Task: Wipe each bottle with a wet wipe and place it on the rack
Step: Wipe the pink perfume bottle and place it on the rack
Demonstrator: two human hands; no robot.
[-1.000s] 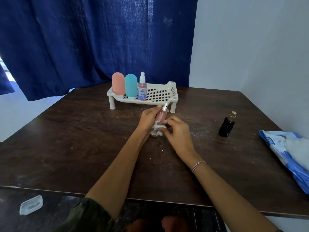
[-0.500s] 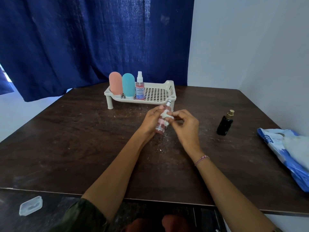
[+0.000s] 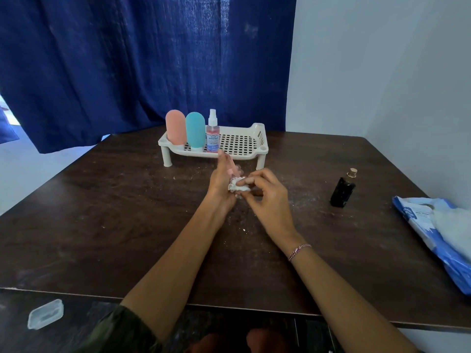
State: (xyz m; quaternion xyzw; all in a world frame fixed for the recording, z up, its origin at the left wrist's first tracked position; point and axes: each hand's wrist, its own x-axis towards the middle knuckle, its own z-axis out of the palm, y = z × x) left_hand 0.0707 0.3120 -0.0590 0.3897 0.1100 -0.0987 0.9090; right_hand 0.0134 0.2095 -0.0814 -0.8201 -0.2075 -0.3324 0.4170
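A dark bottle (image 3: 342,191) is seen centre right. A pink bottle (image 3: 232,172) is gripped by the left hand (image 3: 221,186); a wet wipe (image 3: 238,187) is pinched by the right hand (image 3: 269,200).

The curtain (image 3: 114,59) is deep blue, the table (image 3: 102,212) dark brown with pale specks, the rack (image 3: 260,132) cream with a grid of holes. The salmon-pink bottle (image 3: 175,127) and teal bottle (image 3: 195,129) are plain; the spray bottle (image 3: 212,132) is clear with pink liquid and a white top. The wet wipe (image 3: 238,187) is white, the held bottle (image 3: 232,173) pinkish, the small bottle (image 3: 342,191) black with a gold cap, the packet (image 3: 418,220) blue and white
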